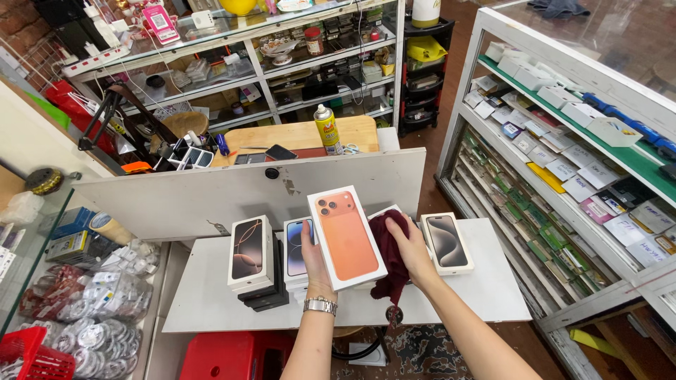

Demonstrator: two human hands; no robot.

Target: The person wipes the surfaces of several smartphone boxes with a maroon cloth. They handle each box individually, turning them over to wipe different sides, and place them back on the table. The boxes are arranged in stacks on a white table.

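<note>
At the lower left of the frame I see a red plastic basket (32,359) beside clear bags of round discs (91,331). Moving right onto the white tabletop (211,302), a stack of dark phone boxes topped by a white box with a bronze phone pictured on it (250,255) stands just left of my left hand (315,262). That hand, a silver watch (320,305) on its wrist, grips the lower left edge of the white carton showing an orange phone (346,236), holding it tilted up at centre frame, above the table. My right hand (410,250) is closed around a crumpled maroon cloth (389,257) pressed against the carton's right side. Just beyond lies a white box with a grey phone pictured (446,243), flat on the table. I judge the step in hand to be wiping the orange carton; the next move calls for a steady left grip while the cloth passes over its remaining faces.
</note>
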